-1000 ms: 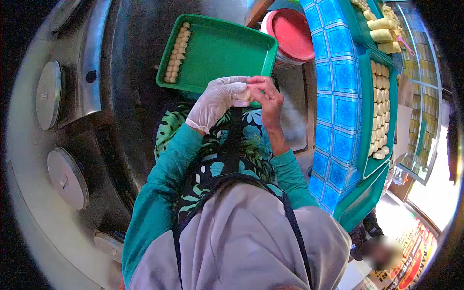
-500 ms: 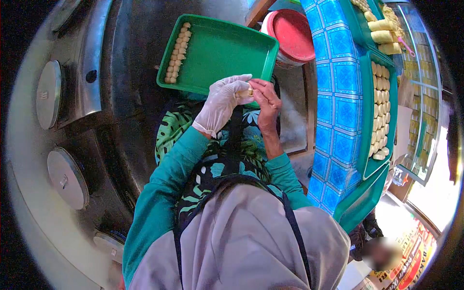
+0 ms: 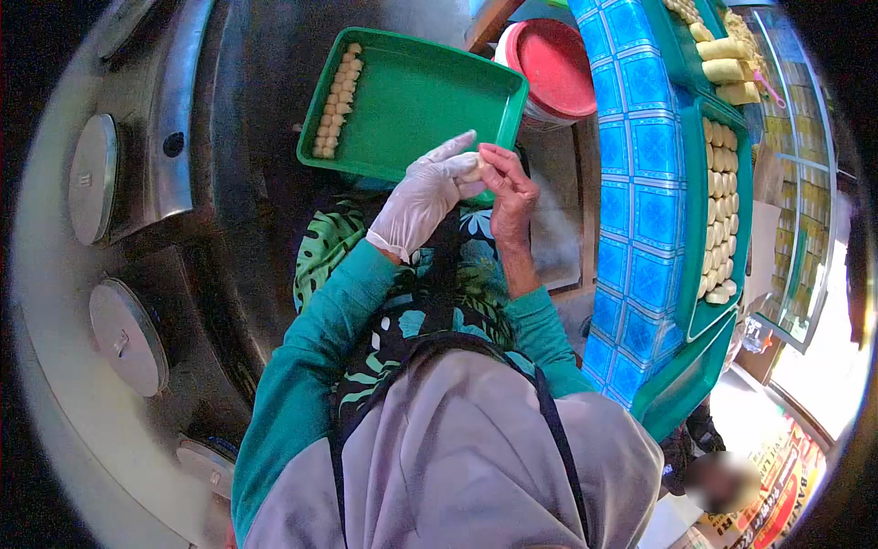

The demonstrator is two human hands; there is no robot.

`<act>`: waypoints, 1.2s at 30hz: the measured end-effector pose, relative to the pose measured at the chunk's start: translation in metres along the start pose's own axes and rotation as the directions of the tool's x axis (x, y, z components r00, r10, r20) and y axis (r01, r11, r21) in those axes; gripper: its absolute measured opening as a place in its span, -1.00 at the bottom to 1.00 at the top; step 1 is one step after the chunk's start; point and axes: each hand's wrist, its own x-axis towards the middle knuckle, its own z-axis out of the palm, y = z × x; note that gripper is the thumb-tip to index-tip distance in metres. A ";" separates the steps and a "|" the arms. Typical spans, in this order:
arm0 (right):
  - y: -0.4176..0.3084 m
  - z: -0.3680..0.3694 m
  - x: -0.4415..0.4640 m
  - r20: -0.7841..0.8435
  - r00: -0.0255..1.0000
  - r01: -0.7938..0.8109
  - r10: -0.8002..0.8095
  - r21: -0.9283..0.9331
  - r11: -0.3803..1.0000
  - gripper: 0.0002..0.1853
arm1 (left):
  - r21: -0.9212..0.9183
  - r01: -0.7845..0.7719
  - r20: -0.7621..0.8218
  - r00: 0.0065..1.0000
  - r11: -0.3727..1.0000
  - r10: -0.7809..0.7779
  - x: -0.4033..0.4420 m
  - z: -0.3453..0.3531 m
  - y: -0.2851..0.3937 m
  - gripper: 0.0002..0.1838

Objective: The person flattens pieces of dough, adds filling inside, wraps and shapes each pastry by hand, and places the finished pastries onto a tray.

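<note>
My left hand [image 3: 425, 197], in a thin whitish glove, holds a small pale dough piece [image 3: 473, 168] between its fingers, with one finger stretched out above. Bare and pinching at the same piece from the right is my right hand [image 3: 512, 192]. The fingers cover most of the dough. Just beyond my hands lies a green tray [image 3: 421, 105], tilted in view. Small pale dough pieces [image 3: 336, 105] stand in rows along its left side.
A red-lidded bucket [image 3: 553, 69] stands right of the tray. Farther right, a blue tiled-pattern cloth [image 3: 640, 192] bears a green tray [image 3: 692, 229] of larger pale pieces. Round metal lids [image 3: 94, 180] are at the left. Part of a person [image 3: 722, 480] shows at the lower right.
Both hands have shifted slightly, staying together around the dough piece. A gloved finger of my left hand has lifted and stretched out. The trays have not visibly changed.
</note>
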 end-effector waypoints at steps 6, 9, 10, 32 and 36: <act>-0.002 -0.007 -0.002 0.064 0.995 -0.079 0.082 -0.047 0.996 -0.74 | 0.232 0.124 0.008 0.992 0.965 -0.130 0.001 -0.018 0.009 -0.71; -0.012 -0.009 0.003 0.203 0.971 0.177 -0.128 -0.246 0.953 -0.73 | 0.194 0.104 0.009 0.994 0.975 -0.108 0.005 -0.021 0.009 -0.74; -0.011 -0.010 0.005 0.204 0.970 0.179 -0.130 -0.244 0.953 -0.73 | 0.195 0.102 0.009 0.994 0.976 -0.106 0.006 -0.021 0.009 -0.74; -0.017 -0.004 -0.002 0.234 0.921 0.388 -0.311 -0.606 0.695 -0.72 | 0.153 -0.051 -0.062 0.996 0.987 0.061 -0.005 -0.006 -0.003 -0.69; 0.009 -0.008 -0.002 0.075 0.979 -0.205 0.190 0.336 0.919 -0.74 | 0.192 -0.008 -0.085 0.996 0.981 0.025 -0.001 -0.005 -0.006 -0.72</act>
